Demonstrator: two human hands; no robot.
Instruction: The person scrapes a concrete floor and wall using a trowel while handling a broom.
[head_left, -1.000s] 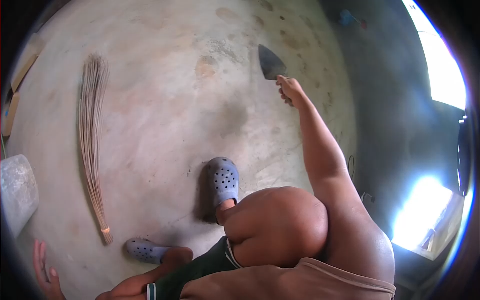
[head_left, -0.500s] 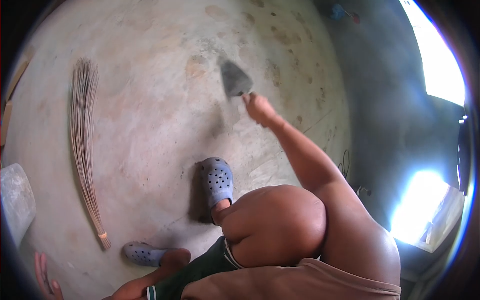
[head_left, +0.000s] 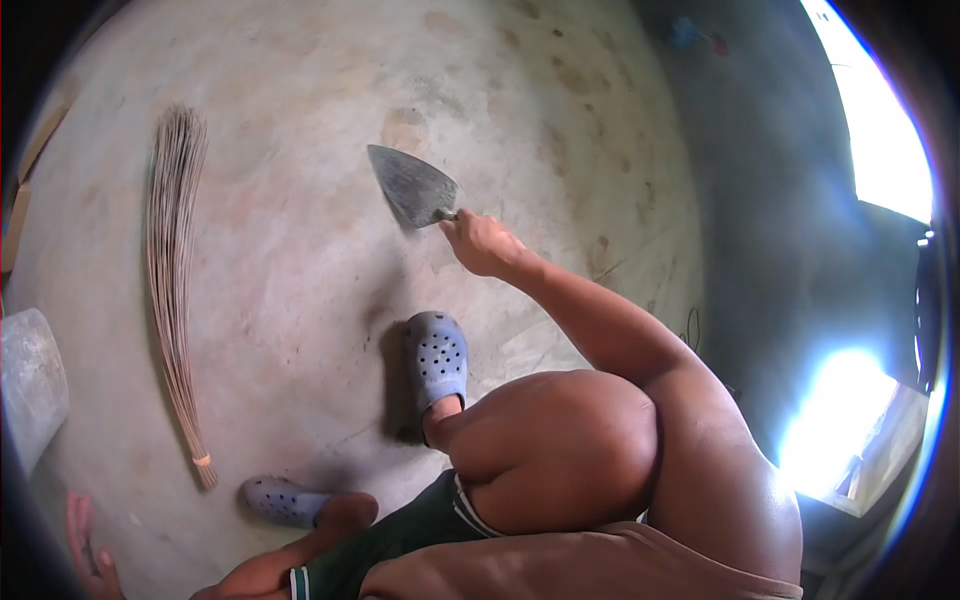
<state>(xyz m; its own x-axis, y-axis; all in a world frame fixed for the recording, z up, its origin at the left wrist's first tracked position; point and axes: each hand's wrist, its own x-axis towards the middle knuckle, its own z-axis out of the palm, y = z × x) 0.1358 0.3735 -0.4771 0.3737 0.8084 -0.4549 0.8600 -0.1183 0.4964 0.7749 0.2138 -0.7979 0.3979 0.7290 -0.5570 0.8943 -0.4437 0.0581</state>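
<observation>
In the head view my right hand (head_left: 482, 244) is wrapped round the handle of a masonry trowel (head_left: 412, 188). The trowel's grey pointed blade is turned to the upper left, over the stained concrete floor (head_left: 300, 250). Whether the blade touches the floor I cannot tell. At the lower left edge my left hand (head_left: 90, 550) shows only in part, its fingers apart and nothing in them. A stick broom (head_left: 172, 290) lies on the floor above that hand, its tied end toward me.
Blue perforated clogs (head_left: 437, 355) are on my feet, on the floor below the trowel. A whitish translucent container (head_left: 30, 385) stands at the left edge. A dark wall (head_left: 770, 200) rises on the right, with bright openings. Brown cardboard (head_left: 30, 190) shows at the far left.
My right hand has moved left and slightly down with the trowel, and the blade has swung to point more to the left. My left hand stays at the lower left.
</observation>
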